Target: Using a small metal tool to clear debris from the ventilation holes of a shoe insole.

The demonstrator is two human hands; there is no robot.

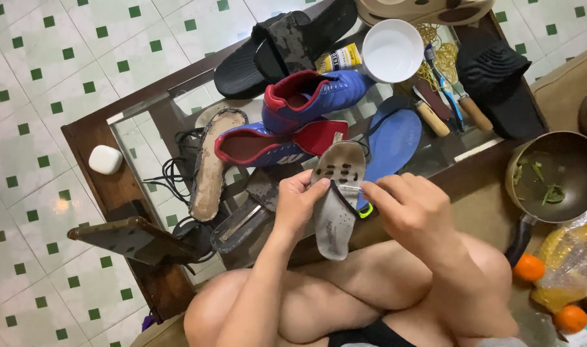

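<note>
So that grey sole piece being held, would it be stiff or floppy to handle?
The grey sole looks thin and flat, so probably light and somewhat bendy. It keeps its shape between the left hand and right hand, so likely not limp.

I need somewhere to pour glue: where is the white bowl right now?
In the head view the white bowl sits at the far end of the glass table, right of centre, between the black slide sandal and the wooden-handled tools.

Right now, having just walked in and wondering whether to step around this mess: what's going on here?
A seated person holds a worn grey shoe sole upright in the left hand, while the right hand pinches a thin thread at its edge. On the glass-topped table in front lie blue and red shoes, a blue insole, black sandals and a white bowl.
</note>
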